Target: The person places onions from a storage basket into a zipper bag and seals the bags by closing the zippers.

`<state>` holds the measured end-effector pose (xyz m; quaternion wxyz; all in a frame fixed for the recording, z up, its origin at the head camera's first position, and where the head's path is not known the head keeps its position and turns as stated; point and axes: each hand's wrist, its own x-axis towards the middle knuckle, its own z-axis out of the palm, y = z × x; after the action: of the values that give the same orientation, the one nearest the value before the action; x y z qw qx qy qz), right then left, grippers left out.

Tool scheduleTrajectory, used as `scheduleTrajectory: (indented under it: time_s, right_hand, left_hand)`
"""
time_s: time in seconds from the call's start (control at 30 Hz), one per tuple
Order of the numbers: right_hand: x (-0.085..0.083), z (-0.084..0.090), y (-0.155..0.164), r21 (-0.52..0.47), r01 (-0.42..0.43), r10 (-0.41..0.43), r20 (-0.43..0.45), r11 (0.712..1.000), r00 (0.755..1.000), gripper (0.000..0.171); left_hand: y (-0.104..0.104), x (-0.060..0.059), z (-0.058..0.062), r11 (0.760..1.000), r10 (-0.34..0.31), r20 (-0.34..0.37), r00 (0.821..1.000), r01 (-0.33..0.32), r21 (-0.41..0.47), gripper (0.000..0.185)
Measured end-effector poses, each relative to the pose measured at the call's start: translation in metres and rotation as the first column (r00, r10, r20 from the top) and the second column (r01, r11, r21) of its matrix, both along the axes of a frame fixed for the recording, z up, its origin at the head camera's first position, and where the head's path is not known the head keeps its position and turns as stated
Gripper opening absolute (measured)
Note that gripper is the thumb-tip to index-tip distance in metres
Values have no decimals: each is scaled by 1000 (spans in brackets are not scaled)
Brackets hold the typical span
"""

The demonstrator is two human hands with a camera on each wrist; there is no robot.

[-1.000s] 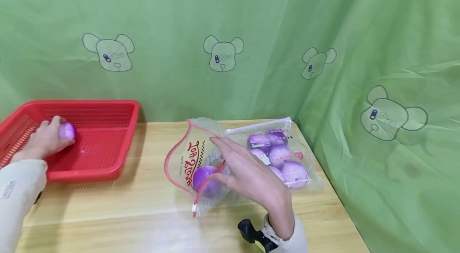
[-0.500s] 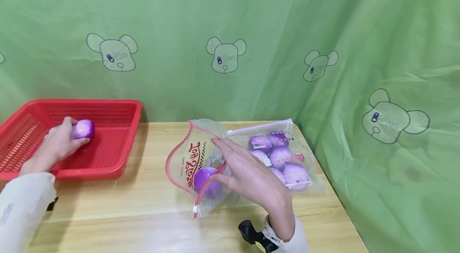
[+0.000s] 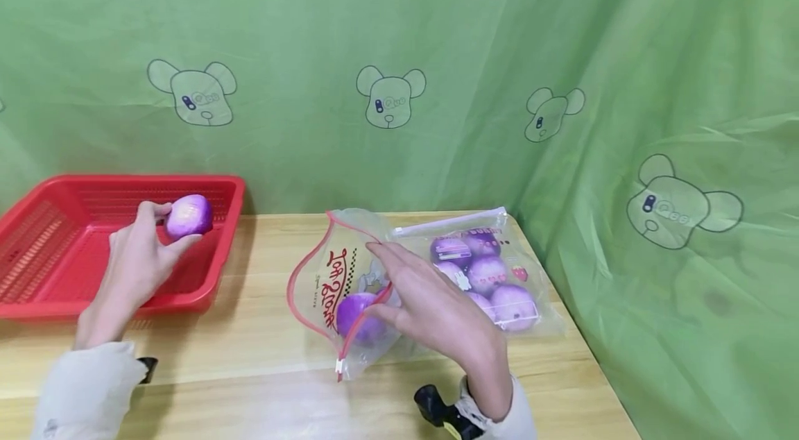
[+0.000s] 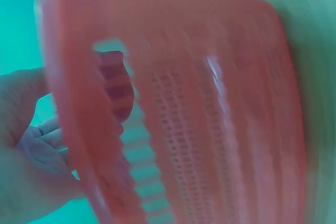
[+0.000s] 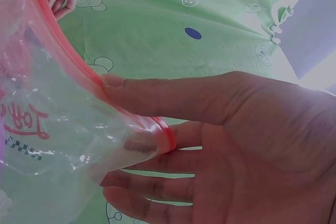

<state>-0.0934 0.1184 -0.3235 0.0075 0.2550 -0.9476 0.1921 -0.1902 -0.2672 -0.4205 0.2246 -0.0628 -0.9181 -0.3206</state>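
In the head view my left hand (image 3: 137, 256) pinches a purple onion-like ball (image 3: 189, 216) between thumb and fingers, over the right part of the red basket (image 3: 156, 305). The left wrist view shows the ball (image 4: 116, 85) through the basket's slots, the hand partly behind the basket wall. My right hand (image 3: 437, 305) holds the red-rimmed mouth of a clear zip bag (image 3: 312, 287) between thumb and fingers, keeping the mouth apart. Inside that bag lies another purple ball (image 3: 357, 318). In the right wrist view the thumb (image 5: 157, 95) lies along the red rim, with fingers behind the bag.
Right of the held bag, a second clear zip bag (image 3: 527, 256) with several purple balls (image 3: 487, 275) lies flat on the wooden table (image 3: 250, 370). A green printed curtain (image 3: 299, 79) hangs behind and along the right side.
My left hand has carried the purple ball rightward across the basket and turned it up a little. The right hand and the zip bag hold the same place.
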Motion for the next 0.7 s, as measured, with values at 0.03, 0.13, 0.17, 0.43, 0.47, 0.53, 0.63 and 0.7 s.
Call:
scheduleTrajectory:
  time_s: [0.03, 0.13, 0.17, 0.43, 0.47, 0.53, 0.63, 0.7]
  right_hand:
    - [0, 0, 0, -4, -1, 1, -2, 1000, 1000, 85]
    - [0, 0, 0, -4, -6, 6, -6, 1000, 1000, 85]
    - [0, 0, 0, -3, -7, 7, -4, 1000, 1000, 85]
    - [3, -1, 1, 20, 33, -34, 22, 999, 999, 87]
    - [3, -1, 1, 27, 35, -36, 17, 999, 999, 87]
    - [4, 0, 2, 36, 35, -35, 9, 999, 999, 86]
    - [3, 1, 2, 41, 32, -32, 2, 999, 999, 86]
    - [3, 1, 2, 42, 33, -33, 1, 999, 999, 85]
  left_hand:
    - [5, 3, 1, 1000, -3, -14, 1000, 4, 13, 61]
    - [22, 14, 7, 999, -12, -63, 998, 15, 47, 61]
    - [28, 17, 9, 998, -14, -75, 997, 18, 56, 62]
    - [63, 37, 29, 994, -38, -182, 983, 56, 98, 66]
    - [66, 39, 31, 992, -38, -191, 981, 59, 107, 65]
    - [70, 45, 36, 990, -46, -200, 979, 72, 123, 66]
    - [78, 52, 43, 987, -68, -212, 975, 98, 131, 66]
    - [83, 56, 47, 984, -95, -230, 968, 126, 125, 67]
